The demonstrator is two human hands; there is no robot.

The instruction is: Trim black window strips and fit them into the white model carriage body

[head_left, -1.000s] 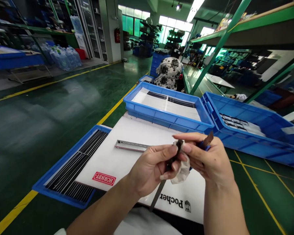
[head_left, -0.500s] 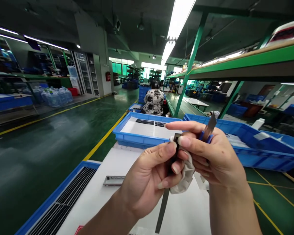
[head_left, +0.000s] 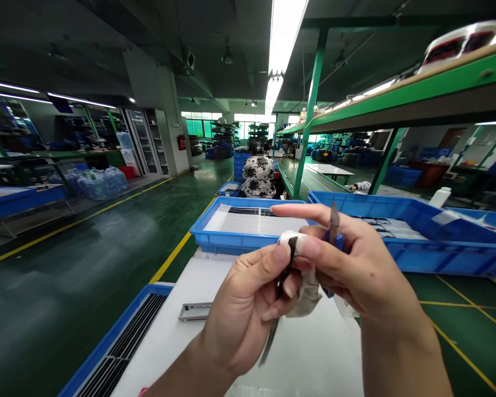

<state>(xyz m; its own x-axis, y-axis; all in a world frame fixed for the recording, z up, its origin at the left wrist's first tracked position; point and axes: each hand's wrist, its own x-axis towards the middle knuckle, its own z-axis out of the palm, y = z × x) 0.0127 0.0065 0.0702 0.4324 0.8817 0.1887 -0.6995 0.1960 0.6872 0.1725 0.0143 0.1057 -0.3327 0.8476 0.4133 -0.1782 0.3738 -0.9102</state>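
Observation:
My left hand [head_left: 248,298] is closed on a long thin dark strip [head_left: 269,343], whose lower end hangs below the fingers above the white tabletop. My right hand [head_left: 351,259] pinches a whitish cloth [head_left: 308,298] around the strip's upper end, its index finger stretched out to the left. Tucked in that same hand is a small bladed tool with a blue handle [head_left: 334,229], metal tip pointing up; its exact kind is unclear. To the left of my left hand, a grey slotted metal piece [head_left: 194,311] lies on the white tabletop [head_left: 310,358], partly hidden by the hand.
Dark strips lie in a blue tray [head_left: 78,366] at lower left. Ahead, another blue tray [head_left: 219,240] holds a white sheet and dark strips. Large blue bins [head_left: 442,256] stand at right beneath a green shelf [head_left: 458,82]. A person in a patterned top [head_left: 258,176] sits beyond.
The cloth now wraps over the strip's upper end, which was bare before. The bladed tool has turned in my right hand. My view has shifted slightly.

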